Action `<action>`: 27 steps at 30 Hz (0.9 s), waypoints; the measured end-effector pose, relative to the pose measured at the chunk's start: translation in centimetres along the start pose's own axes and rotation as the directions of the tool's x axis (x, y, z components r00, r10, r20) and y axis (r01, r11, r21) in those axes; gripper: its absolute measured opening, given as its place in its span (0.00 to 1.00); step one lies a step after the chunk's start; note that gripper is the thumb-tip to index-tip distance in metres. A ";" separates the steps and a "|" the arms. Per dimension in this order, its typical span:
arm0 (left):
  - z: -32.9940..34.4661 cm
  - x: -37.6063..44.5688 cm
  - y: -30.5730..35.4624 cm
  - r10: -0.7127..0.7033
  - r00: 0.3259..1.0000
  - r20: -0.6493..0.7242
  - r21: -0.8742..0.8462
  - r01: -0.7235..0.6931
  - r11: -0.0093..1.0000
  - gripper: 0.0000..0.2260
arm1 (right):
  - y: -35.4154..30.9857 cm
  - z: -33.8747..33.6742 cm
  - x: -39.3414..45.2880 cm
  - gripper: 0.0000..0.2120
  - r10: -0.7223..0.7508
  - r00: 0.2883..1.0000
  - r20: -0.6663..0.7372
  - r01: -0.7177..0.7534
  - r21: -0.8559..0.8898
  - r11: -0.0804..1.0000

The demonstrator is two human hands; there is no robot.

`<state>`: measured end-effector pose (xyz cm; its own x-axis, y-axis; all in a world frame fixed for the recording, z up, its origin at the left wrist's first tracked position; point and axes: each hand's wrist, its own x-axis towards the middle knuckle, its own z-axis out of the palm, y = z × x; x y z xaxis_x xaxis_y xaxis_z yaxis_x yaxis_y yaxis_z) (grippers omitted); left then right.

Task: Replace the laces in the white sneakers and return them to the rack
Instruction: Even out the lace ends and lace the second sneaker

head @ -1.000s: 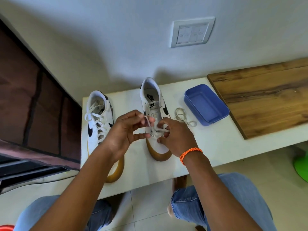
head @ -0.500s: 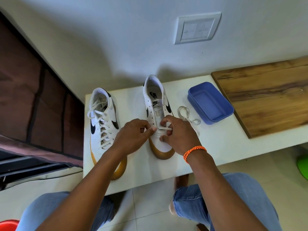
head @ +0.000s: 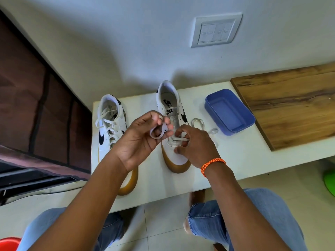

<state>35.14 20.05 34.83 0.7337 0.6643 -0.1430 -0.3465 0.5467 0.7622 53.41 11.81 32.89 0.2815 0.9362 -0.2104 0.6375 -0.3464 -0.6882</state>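
Two white sneakers with gum soles stand on a white table. The left sneaker is fully laced. The right sneaker has a white lace crossing only its lowest eyelets. My left hand is raised above the shoe's left side and pinches a loop of that lace between thumb and fingers. My right hand rests on the shoe's toe area, its fingers curled round the other part of the lace. The rest of the lace trails on the table to the right of the shoe.
A blue plastic tray sits right of the shoes, beside a wooden board. A dark fabric rack stands to the left. A switch plate is on the wall. My knees in jeans are below the table edge.
My left hand has lifted up from the shoe, drawing a loop of lace with it. My right hand stays low on the shoe's front.
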 end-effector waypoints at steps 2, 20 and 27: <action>0.4 -0.3 0.5 0.026 0.999 0.041 -0.292 -0.013 0.956 0.07 | 0.0 0.0 0.0 0.19 0.003 1.000 0.002 -0.003 0.001 1.000; 1.1 -3.0 -7.6 0.241 0.839 -0.488 0.856 0.406 0.321 0.09 | -0.1 0.1 0.3 0.19 -0.015 1.000 0.010 0.016 -0.007 1.000; 0.7 -0.5 -7.4 0.416 0.818 -0.398 0.917 0.338 0.214 0.10 | -0.1 0.1 0.2 0.19 -0.010 1.000 0.002 0.010 0.000 1.000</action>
<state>37.75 15.30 29.74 0.2229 0.9735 -0.0515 0.7096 -0.1258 0.6933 53.35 12.07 32.84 0.2736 0.9398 -0.2048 0.6402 -0.3369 -0.6904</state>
